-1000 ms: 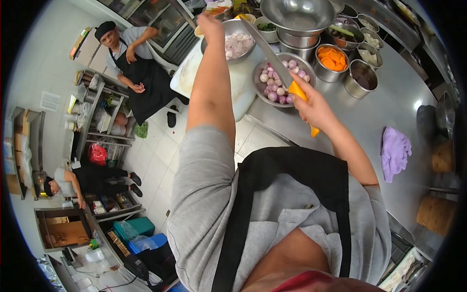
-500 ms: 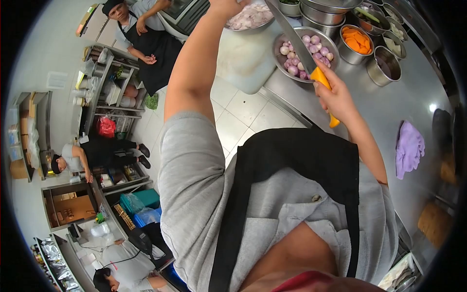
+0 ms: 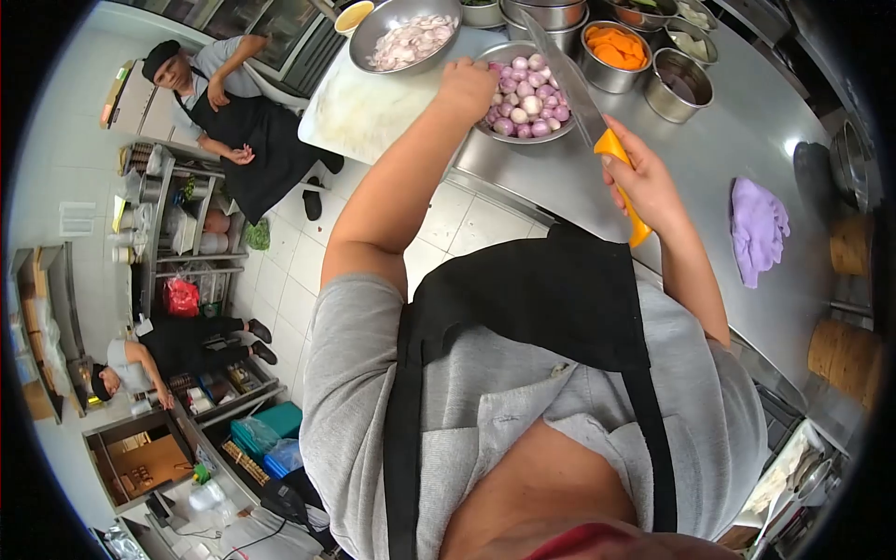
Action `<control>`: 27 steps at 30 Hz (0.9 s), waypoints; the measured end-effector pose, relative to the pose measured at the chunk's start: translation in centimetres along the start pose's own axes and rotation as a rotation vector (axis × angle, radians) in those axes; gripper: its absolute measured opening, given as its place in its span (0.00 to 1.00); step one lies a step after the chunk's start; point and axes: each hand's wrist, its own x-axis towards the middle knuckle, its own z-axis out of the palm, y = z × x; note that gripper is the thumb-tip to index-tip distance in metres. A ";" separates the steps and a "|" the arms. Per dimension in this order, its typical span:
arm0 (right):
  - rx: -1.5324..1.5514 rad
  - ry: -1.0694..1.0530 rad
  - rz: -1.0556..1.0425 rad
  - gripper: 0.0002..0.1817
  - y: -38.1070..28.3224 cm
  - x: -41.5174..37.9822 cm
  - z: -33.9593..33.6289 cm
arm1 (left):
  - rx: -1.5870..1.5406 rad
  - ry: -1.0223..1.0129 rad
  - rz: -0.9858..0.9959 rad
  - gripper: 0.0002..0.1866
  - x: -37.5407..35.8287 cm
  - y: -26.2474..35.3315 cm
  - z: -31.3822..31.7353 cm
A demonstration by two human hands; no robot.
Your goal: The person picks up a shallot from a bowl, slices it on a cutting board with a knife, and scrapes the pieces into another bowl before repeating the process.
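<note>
My right hand (image 3: 644,177) is wrapped round the yellow handle of a large kitchen knife (image 3: 571,89). The blade points up and away, passing over the right side of a metal bowl (image 3: 523,138) of peeled shallots (image 3: 525,96). At that bowl's left side is my left hand (image 3: 469,87), its fingers curled over the rim beside the shallots. The fingertips are partly hidden, so whether they pinch a shallot or the rim does not show. Further left, a metal bowl (image 3: 371,19) of sliced shallots (image 3: 413,43) stands on a white cutting board (image 3: 373,107).
A pot of carrot pieces (image 3: 616,47), a deep metal pot (image 3: 679,86) and several other containers line the back. A purple cloth (image 3: 758,229) lies on the steel counter (image 3: 700,159). A co-worker in a black apron (image 3: 257,140) stands beyond the board; another person bends at the shelves.
My left hand has moved from the sliced-shallot bowl to the whole-shallot bowl. The knife stays in my right hand. The view has shifted, showing more of the board.
</note>
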 end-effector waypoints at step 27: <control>-0.023 -0.082 0.058 0.30 1.4 -1.1 0.5 | 0.093 0.035 0.205 0.17 2.4 -0.8 -0.4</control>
